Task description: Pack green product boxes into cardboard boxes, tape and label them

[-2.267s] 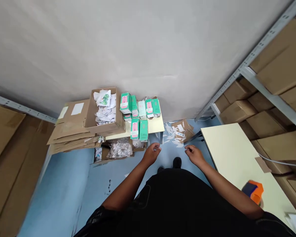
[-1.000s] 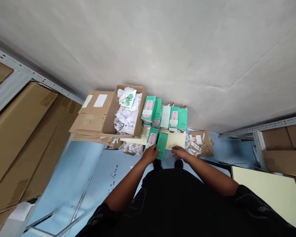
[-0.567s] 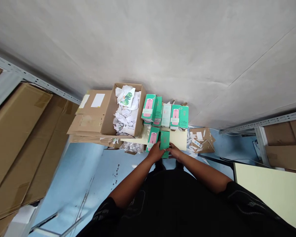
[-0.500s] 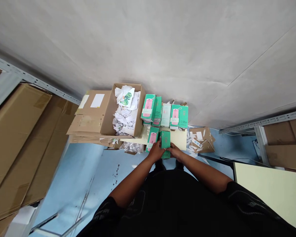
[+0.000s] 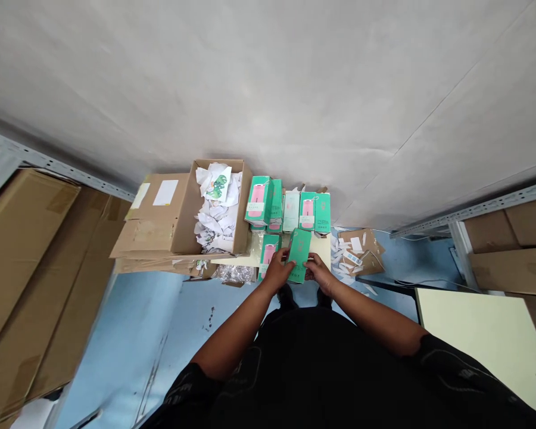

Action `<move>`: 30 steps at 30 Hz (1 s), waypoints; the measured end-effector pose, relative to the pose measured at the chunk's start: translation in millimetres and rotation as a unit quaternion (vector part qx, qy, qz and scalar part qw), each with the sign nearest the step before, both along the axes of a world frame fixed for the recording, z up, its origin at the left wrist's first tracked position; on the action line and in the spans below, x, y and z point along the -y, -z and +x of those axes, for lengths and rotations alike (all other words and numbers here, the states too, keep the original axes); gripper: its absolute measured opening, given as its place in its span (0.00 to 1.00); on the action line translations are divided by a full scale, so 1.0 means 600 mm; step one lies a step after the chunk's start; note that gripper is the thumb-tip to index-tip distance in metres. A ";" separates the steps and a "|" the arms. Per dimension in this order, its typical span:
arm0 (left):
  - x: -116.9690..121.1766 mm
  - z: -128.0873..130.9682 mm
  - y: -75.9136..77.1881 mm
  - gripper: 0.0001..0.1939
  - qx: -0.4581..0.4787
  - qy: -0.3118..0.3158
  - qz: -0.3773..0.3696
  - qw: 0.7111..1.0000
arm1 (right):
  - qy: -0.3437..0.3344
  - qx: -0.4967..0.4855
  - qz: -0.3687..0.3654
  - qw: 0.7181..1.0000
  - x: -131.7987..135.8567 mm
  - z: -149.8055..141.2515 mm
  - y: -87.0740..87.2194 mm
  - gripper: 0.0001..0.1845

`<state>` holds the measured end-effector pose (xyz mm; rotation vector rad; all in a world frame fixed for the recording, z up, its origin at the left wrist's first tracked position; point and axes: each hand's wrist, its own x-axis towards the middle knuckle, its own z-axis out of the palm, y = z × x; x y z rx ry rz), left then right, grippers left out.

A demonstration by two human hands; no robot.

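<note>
A green carton (image 5: 299, 252) is lifted a little above the small cream table (image 5: 321, 245). My left hand (image 5: 277, 271) grips its lower left side and my right hand (image 5: 318, 271) grips its lower right side. Another green and pink carton (image 5: 268, 253) lies flat on the table just left of it. Several more green cartons (image 5: 286, 204) stand upright in a row at the back of the table, against the wall.
An open cardboard box (image 5: 239, 208) of crumpled white papers sits left of the cartons on flattened cardboard (image 5: 145, 229). A clear plastic bag (image 5: 234, 274) lies under the table. Paper scraps on cardboard (image 5: 355, 250) litter the blue floor. A second cream table (image 5: 477, 333) stands at right; shelves with brown boxes flank both sides.
I stepped up to the small table. Both hands closed on the green carton that lay flat at the front and raised it off the tabletop, tilting it.
</note>
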<state>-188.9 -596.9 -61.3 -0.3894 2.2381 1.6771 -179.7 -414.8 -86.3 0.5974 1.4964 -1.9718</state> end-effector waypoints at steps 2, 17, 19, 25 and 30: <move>-0.001 -0.002 -0.007 0.22 0.013 -0.022 0.048 0.999 | 0.024 -0.009 -0.012 1.000 -0.008 -0.010 -0.014 0.20; -0.030 -0.030 -0.051 0.15 -0.079 0.126 0.061 0.987 | 0.199 -0.020 0.002 0.980 -0.018 0.018 -0.101 0.19; -0.037 -0.029 -0.062 0.14 -0.125 0.168 0.006 0.978 | 0.225 -0.031 0.014 0.974 -0.021 0.033 -0.103 0.20; -0.084 -0.013 -0.119 0.25 -0.125 0.259 -0.067 0.955 | 0.297 -0.096 0.037 0.949 -0.053 0.077 -0.119 0.24; -0.162 0.016 -0.151 0.24 -0.085 0.295 -0.085 0.948 | 0.331 -0.109 0.045 0.936 -0.118 0.130 -0.137 0.24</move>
